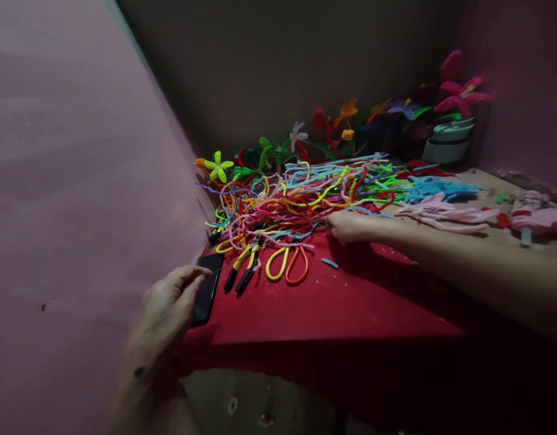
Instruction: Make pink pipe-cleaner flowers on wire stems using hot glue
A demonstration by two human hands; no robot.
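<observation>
A tangled heap of colored pipe cleaners covers the back of the red cloth. My left hand pinches the end of a thin wire above a black phone. The wire slants up to the right toward the heap. At the heap's front right edge, my right hand is closed, its fingertips on something thin like wire. Between the hands lie yellow-and-black pliers and scissors with one yellow and one red handle.
Pipe-cleaner flowers line the back. A pink flower stands by a grey-green container at back right. Blue strands, pink strands and a pink glue gun lie right. A pink wall rises left.
</observation>
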